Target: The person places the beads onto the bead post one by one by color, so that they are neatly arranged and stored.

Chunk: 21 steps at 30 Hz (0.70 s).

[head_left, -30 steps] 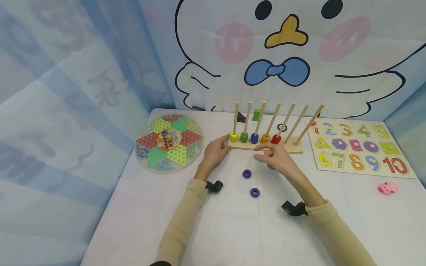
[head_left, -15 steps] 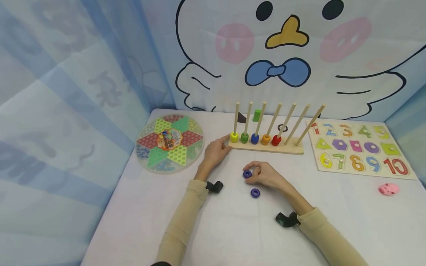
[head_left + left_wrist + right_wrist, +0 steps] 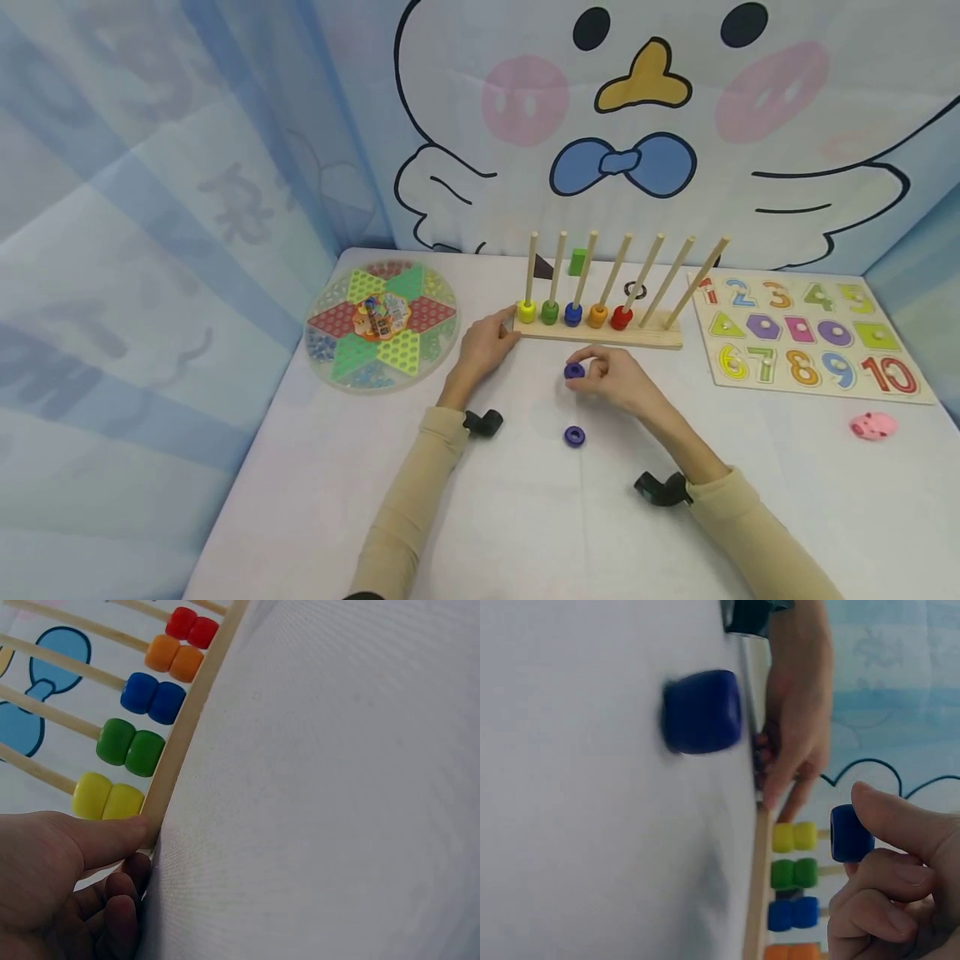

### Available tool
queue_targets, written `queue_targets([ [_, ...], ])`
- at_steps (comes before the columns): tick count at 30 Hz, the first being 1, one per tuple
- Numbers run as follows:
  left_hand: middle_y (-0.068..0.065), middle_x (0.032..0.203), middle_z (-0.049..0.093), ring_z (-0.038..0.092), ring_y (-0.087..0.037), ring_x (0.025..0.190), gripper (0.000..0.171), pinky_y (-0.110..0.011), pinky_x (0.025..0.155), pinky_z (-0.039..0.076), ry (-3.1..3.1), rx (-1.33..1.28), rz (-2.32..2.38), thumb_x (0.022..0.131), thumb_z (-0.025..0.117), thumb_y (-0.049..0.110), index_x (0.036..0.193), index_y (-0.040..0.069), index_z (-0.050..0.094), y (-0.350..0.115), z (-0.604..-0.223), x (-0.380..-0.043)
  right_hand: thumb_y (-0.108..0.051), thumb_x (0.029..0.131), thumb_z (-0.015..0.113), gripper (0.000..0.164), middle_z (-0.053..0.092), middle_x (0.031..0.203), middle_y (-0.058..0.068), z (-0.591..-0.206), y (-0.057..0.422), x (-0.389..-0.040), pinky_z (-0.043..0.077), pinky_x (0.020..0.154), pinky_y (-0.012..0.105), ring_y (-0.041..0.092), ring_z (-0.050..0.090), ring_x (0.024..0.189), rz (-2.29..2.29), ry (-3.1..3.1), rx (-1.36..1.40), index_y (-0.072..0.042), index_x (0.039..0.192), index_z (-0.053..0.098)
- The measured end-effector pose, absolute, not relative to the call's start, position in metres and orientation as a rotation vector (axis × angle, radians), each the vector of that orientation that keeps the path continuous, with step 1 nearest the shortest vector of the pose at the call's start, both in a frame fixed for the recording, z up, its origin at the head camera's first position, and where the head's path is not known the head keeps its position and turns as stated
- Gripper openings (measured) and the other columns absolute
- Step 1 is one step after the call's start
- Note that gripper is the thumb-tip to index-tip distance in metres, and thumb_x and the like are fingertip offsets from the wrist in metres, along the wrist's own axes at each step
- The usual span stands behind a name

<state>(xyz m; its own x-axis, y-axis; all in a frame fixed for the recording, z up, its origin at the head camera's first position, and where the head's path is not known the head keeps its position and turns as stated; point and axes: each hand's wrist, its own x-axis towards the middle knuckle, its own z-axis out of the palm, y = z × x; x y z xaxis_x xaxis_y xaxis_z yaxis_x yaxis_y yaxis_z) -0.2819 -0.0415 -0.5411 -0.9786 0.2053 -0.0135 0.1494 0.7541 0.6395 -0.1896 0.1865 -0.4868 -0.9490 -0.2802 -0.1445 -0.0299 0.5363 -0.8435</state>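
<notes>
A wooden peg rack [image 3: 645, 336] with several upright pegs stands across the table. Pairs of yellow, green, blue, orange and red beads sit at the foot of its pegs; the two rightmost pegs are bare. My left hand [image 3: 483, 343] grips the rack's left end, thumb along the base beside the yellow beads [image 3: 109, 796]. Between thumb and fingertips, my right hand [image 3: 618, 379] pinches a dark blue-purple bead [image 3: 849, 834] in front of the rack. A matching loose bead [image 3: 574, 437] lies on the table, nearer the person.
At left lies a round star-patterned game board [image 3: 382, 325]. A number and shape puzzle board [image 3: 810, 337] is at right, with a pink pig toy [image 3: 873, 426] in front. Behind the rack are a green block [image 3: 577, 262], a dark triangle [image 3: 543, 267] and a dark ring [image 3: 635, 289].
My right hand came back from the rack to the farther loose bead, took hold of it and carried it a little right and toward the rack. My left hand stayed on the rack's end.
</notes>
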Motion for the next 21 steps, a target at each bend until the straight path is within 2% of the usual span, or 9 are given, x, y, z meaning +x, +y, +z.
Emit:
queue_targets([
  [9, 0.002, 0.070, 0.058, 0.049, -0.011, 0.057, 0.053, -0.025, 0.051, 0.038, 2.854, 0.277, 1.039, 0.091, 0.064, 0.030, 0.141, 0.021, 0.048, -0.042, -0.541, -0.282, -0.037, 0.084, 0.072, 0.050, 0.049, 0.062, 0.002, -0.394, 0.235, -0.212, 0.032, 0.049, 0.028, 0.014, 0.039, 0.054, -1.375, 2.763, -0.115, -0.007, 0.121, 0.058],
  [14, 0.003, 0.071, 0.058, 0.049, -0.011, 0.057, 0.053, -0.025, 0.051, 0.038, 2.845, 0.279, 1.049, 0.091, 0.063, 0.029, 0.141, 0.021, 0.047, -0.042, -0.541, -0.282, -0.039, 0.083, 0.072, 0.052, 0.049, 0.063, 0.001, -0.346, 0.260, -0.221, 0.030, 0.048, 0.030, 0.015, 0.037, 0.053, -1.504, 2.854, -0.006, -0.010, 0.123, 0.056],
  [21, 0.002, 0.070, 0.058, 0.049, -0.011, 0.056, 0.053, -0.025, 0.051, 0.038, 2.845, 0.282, 1.060, 0.091, 0.063, 0.029, 0.141, 0.021, 0.047, -0.042, -0.539, -0.281, -0.039, 0.081, 0.074, 0.054, 0.048, 0.063, 0.002, -0.323, 0.278, -0.228, 0.031, 0.050, 0.029, 0.017, 0.037, 0.055, -1.556, 2.917, 0.102, -0.013, 0.125, 0.057],
])
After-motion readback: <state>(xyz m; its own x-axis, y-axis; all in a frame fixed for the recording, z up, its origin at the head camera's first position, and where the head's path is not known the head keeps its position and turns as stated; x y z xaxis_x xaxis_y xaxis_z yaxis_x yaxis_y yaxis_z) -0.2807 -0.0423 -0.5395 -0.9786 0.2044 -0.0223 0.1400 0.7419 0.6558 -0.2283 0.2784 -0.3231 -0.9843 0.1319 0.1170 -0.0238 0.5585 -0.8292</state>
